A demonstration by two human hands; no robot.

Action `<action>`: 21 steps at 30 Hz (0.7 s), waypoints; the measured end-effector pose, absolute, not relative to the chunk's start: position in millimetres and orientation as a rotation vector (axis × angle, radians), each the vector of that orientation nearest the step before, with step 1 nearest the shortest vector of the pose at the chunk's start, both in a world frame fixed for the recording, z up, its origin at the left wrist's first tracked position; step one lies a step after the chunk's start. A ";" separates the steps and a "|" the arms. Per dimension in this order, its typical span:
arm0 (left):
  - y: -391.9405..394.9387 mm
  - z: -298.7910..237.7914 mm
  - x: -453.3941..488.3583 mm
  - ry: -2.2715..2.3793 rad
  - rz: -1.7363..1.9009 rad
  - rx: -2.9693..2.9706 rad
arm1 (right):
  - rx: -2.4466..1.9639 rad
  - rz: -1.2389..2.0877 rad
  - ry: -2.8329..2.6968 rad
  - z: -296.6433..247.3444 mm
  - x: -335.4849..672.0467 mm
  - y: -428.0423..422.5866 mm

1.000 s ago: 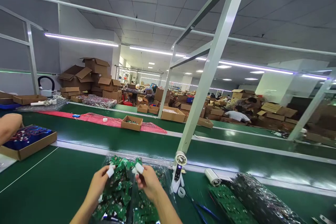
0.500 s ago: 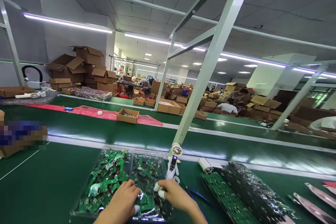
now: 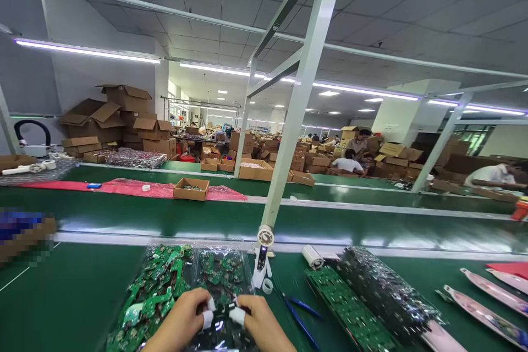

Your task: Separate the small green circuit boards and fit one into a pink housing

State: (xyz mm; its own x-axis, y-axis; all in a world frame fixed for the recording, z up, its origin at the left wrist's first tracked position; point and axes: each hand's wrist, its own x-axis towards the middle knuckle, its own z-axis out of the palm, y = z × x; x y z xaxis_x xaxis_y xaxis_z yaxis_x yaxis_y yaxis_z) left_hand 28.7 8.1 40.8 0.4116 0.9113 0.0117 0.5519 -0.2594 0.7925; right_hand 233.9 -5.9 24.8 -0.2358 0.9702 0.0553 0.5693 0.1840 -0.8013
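My left hand and my right hand meet low in the view over a clear plastic tray full of small green circuit boards. Both wear white finger cots. Together they pinch one small dark circuit board between thumbs and fingertips, just above the tray's near end.
A white handheld device stands by a slanted frame post. Blue-handled cutters, a tape roll, green board panels and stacked shiny trays lie right. Pink bags sit far right. Cardboard boxes and seated people fill the background.
The hands dropped from chest height to the tray's near end and now pinch a small board together. The view swung right, bringing the pink bags into sight.
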 end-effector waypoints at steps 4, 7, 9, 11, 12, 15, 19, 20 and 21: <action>3.4 40.1 17.3 1.113 0.747 1.729 | -1.305 1.039 -1.743 31.3 225.2 -5.8; -0.5 35.3 8.0 1.081 0.853 1.589 | -1.253 1.200 -1.633 31.0 214.6 -4.0; -3.1 33.7 2.4 1.080 0.912 1.522 | -1.225 1.281 -1.586 30.2 207.2 -2.0; -5.4 33.4 -3.0 1.072 0.946 1.466 | -1.204 1.335 -1.563 29.8 200.5 0.0; -6.3 33.0 -5.8 1.064 0.962 1.438 | -1.191 1.373 -1.553 29.8 197.2 0.8; -8.3 28.3 -14.3 1.017 1.020 1.337 | -1.109 1.513 -1.517 29.3 185.4 2.6; -8.5 15.8 -26.3 0.960 1.075 1.120 | -0.996 1.635 -1.351 25.2 158.9 8.3; -7.7 13.4 -29.4 0.948 1.088 1.066 | -0.977 1.659 -1.295 24.1 150.6 10.9; -6.6 11.6 -32.4 0.934 1.105 1.015 | -0.959 1.682 -1.240 23.2 142.0 14.0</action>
State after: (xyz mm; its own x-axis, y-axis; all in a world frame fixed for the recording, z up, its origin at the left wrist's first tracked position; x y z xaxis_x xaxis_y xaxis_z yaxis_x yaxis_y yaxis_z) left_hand -32.4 -6.6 11.6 0.1989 0.9760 -0.0888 -0.2506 0.1383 0.9582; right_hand 142.0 14.0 23.2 -0.3758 0.9207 -0.1056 -0.1714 -0.1811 -0.9684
